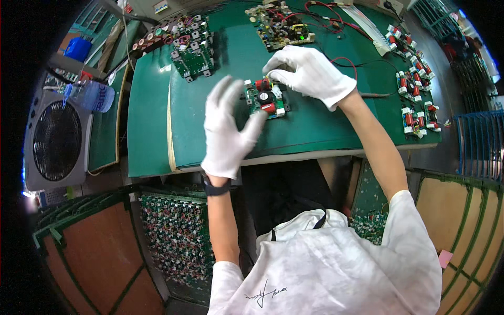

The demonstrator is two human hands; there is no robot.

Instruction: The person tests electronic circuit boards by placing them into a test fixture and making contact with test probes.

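A small green circuit board lies on the green-topped workbench, carrying a round black coil, red block-shaped parts and white connectors. My left hand, in a white glove, is beside the board's left edge with its thumb and fingers spread, slightly blurred. The thumb reaches over the near left corner; whether it touches cannot be told. My right hand, also gloved in white, bends its fingers toward the thumb just above the far edge of the board. What sits between those fingertips, if anything, is too small to make out.
Stacked circuit boards stand at the back left of the workbench. A larger board with a lit green light and red and black leads sits at the back. Several similar boards line the right edge. A fan stands left.
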